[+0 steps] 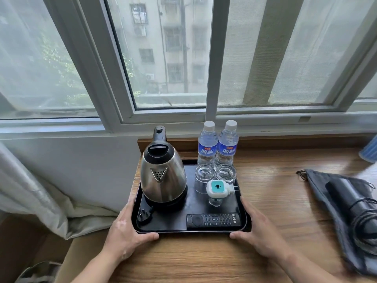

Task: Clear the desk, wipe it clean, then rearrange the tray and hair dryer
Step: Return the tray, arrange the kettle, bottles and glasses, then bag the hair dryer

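Both hands grip the near corners of a loaded black tray at the left end of a wooden desk under a window.

The left hand [124, 231] and right hand [259, 231] each clasp the black tray [163, 226], thumbs along its front rim and fingers up its sides. On the tray stand a steel electric kettle [163, 176], two water bottles [217, 144] at the back, two upturned glasses [215, 174], a white plug-in mosquito repeller [218, 189] and a remote control [213, 219] along the front. Well to the right on the desk [275, 190], the black hair dryer [355, 203] with its coiled cord lies on a dark drawstring bag [318, 180].
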`<action>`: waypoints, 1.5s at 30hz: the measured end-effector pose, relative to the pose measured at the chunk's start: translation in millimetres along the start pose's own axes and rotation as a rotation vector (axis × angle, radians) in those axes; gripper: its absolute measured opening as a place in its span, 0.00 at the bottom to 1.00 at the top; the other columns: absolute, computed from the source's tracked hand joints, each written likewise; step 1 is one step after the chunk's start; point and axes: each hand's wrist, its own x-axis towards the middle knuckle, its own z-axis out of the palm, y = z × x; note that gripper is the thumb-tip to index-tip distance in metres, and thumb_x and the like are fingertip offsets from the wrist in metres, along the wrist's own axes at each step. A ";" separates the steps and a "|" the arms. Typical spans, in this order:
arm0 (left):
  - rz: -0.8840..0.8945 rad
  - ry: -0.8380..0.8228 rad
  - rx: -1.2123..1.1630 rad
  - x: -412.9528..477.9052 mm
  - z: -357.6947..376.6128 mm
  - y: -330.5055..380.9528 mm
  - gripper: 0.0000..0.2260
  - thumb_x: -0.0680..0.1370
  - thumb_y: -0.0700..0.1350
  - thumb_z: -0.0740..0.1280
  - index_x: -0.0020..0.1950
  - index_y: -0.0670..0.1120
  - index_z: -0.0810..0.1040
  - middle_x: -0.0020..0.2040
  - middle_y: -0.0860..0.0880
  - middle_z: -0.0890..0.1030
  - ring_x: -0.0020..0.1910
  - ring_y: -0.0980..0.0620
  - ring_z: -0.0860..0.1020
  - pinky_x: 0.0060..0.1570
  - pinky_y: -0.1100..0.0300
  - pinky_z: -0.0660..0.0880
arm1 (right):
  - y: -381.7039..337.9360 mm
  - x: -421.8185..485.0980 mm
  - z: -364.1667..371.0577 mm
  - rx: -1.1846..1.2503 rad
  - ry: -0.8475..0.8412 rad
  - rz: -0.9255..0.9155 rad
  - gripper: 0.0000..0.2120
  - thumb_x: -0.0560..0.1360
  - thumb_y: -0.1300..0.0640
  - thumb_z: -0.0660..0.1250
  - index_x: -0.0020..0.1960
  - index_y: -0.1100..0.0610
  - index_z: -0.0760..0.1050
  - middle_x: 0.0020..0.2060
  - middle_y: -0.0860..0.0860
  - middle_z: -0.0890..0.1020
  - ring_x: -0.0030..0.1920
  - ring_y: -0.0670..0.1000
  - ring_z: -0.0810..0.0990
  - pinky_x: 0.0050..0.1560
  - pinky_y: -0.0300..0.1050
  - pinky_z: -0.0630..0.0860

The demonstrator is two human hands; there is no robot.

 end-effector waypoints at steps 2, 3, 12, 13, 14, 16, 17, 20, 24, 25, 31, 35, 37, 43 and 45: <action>0.024 0.003 -0.015 5.8 -5.5 -3.5 0.61 0.53 0.59 0.86 0.81 0.61 0.58 0.72 0.63 0.71 0.71 0.58 0.72 0.71 0.59 0.68 | -4.6 5.3 4.6 0.002 -0.007 0.013 0.59 0.59 0.40 0.82 0.82 0.50 0.56 0.78 0.42 0.63 0.76 0.39 0.62 0.77 0.37 0.58; 0.021 0.006 -0.021 8.5 -7.0 -5.9 0.61 0.53 0.57 0.86 0.81 0.60 0.59 0.72 0.63 0.70 0.71 0.58 0.71 0.72 0.61 0.67 | -6.0 8.2 6.7 0.004 -0.011 0.015 0.59 0.59 0.38 0.81 0.82 0.49 0.56 0.78 0.42 0.64 0.76 0.39 0.62 0.77 0.40 0.59; -0.006 0.019 -0.039 30.8 -13.3 -25.8 0.62 0.53 0.57 0.87 0.82 0.51 0.60 0.79 0.55 0.66 0.77 0.55 0.66 0.76 0.60 0.61 | -19.0 29.7 16.2 -0.004 -0.016 0.021 0.59 0.60 0.38 0.81 0.82 0.49 0.53 0.79 0.42 0.60 0.78 0.40 0.58 0.78 0.43 0.57; -0.003 0.021 -0.041 32.6 -13.5 -27.0 0.62 0.53 0.57 0.87 0.82 0.51 0.60 0.79 0.55 0.66 0.77 0.55 0.66 0.76 0.58 0.62 | -19.1 31.7 16.9 -0.002 -0.020 0.025 0.59 0.60 0.38 0.80 0.82 0.49 0.52 0.80 0.43 0.59 0.78 0.40 0.58 0.79 0.43 0.57; -0.003 0.025 -0.043 34.1 -13.8 -27.8 0.62 0.53 0.56 0.87 0.82 0.51 0.61 0.78 0.56 0.66 0.77 0.55 0.66 0.76 0.58 0.62 | -19.0 33.7 17.6 0.001 -0.024 0.030 0.59 0.60 0.37 0.80 0.82 0.48 0.52 0.80 0.43 0.59 0.78 0.40 0.58 0.79 0.43 0.57; 0.000 0.032 -0.056 37.2 -14.0 -28.4 0.61 0.53 0.55 0.87 0.82 0.51 0.61 0.76 0.59 0.67 0.76 0.55 0.67 0.75 0.59 0.62 | -19.3 37.0 18.5 0.003 -0.029 0.036 0.60 0.60 0.35 0.79 0.82 0.47 0.52 0.80 0.42 0.59 0.78 0.39 0.57 0.79 0.44 0.57; 0.001 0.036 -0.062 38.9 -13.7 -29.0 0.61 0.53 0.55 0.87 0.81 0.51 0.61 0.75 0.60 0.67 0.75 0.56 0.67 0.75 0.60 0.62 | -19.8 38.5 18.6 0.000 -0.028 0.036 0.59 0.60 0.35 0.78 0.82 0.48 0.52 0.80 0.42 0.59 0.78 0.39 0.57 0.79 0.44 0.57; 0.012 0.040 -0.075 42.9 -14.1 -28.5 0.60 0.54 0.55 0.87 0.81 0.52 0.61 0.72 0.63 0.66 0.73 0.59 0.67 0.74 0.63 0.61 | -21.6 42.3 18.6 -0.006 -0.026 0.037 0.58 0.61 0.37 0.79 0.82 0.49 0.52 0.80 0.43 0.58 0.79 0.40 0.56 0.79 0.42 0.55; 0.010 0.052 -0.082 47.6 -15.3 -28.1 0.60 0.54 0.53 0.88 0.81 0.53 0.62 0.69 0.65 0.66 0.71 0.61 0.68 0.72 0.64 0.62 | -21.0 45.9 20.1 -0.010 -0.023 0.039 0.58 0.62 0.38 0.79 0.82 0.49 0.51 0.80 0.43 0.57 0.79 0.40 0.55 0.79 0.43 0.54; 0.012 0.046 -0.080 49.0 -15.5 -28.6 0.60 0.53 0.54 0.88 0.81 0.53 0.62 0.70 0.65 0.66 0.72 0.59 0.69 0.73 0.63 0.62 | -20.8 46.6 20.2 -0.015 -0.023 0.040 0.58 0.62 0.39 0.79 0.82 0.49 0.51 0.80 0.43 0.56 0.79 0.40 0.55 0.79 0.42 0.54; 0.002 0.022 -0.043 57.3 -16.3 -29.8 0.62 0.52 0.60 0.86 0.82 0.52 0.61 0.78 0.55 0.69 0.76 0.54 0.69 0.76 0.55 0.64 | -21.6 51.9 19.9 -0.018 -0.020 0.031 0.59 0.61 0.35 0.77 0.82 0.49 0.52 0.80 0.43 0.57 0.79 0.40 0.55 0.79 0.43 0.55; 0.000 0.017 -0.030 60.9 -14.4 -30.6 0.62 0.52 0.59 0.86 0.82 0.50 0.62 0.79 0.52 0.68 0.77 0.52 0.68 0.77 0.55 0.63 | -19.6 53.9 20.2 -0.008 -0.024 0.037 0.59 0.60 0.33 0.76 0.82 0.48 0.52 0.80 0.42 0.58 0.79 0.39 0.56 0.79 0.44 0.56; 0.005 0.018 -0.024 61.5 -13.8 -31.5 0.62 0.52 0.60 0.86 0.81 0.50 0.62 0.78 0.52 0.69 0.76 0.52 0.68 0.77 0.55 0.63 | -18.3 55.4 19.9 -0.012 -0.030 0.033 0.59 0.60 0.32 0.75 0.82 0.47 0.52 0.80 0.42 0.59 0.78 0.39 0.56 0.79 0.45 0.57; -0.002 0.015 -0.001 62.9 -13.2 -36.2 0.63 0.50 0.65 0.84 0.81 0.53 0.62 0.77 0.54 0.71 0.75 0.53 0.70 0.76 0.53 0.66 | -18.3 56.8 17.5 -0.013 -0.042 0.039 0.59 0.59 0.32 0.75 0.82 0.48 0.53 0.80 0.42 0.60 0.78 0.39 0.57 0.79 0.46 0.58; -0.001 0.011 0.006 63.8 -13.4 -36.7 0.64 0.49 0.68 0.82 0.81 0.54 0.62 0.76 0.56 0.72 0.74 0.54 0.71 0.75 0.52 0.68 | -19.0 56.7 17.2 -0.013 -0.044 0.039 0.59 0.59 0.31 0.75 0.82 0.48 0.52 0.80 0.42 0.59 0.78 0.39 0.57 0.79 0.46 0.58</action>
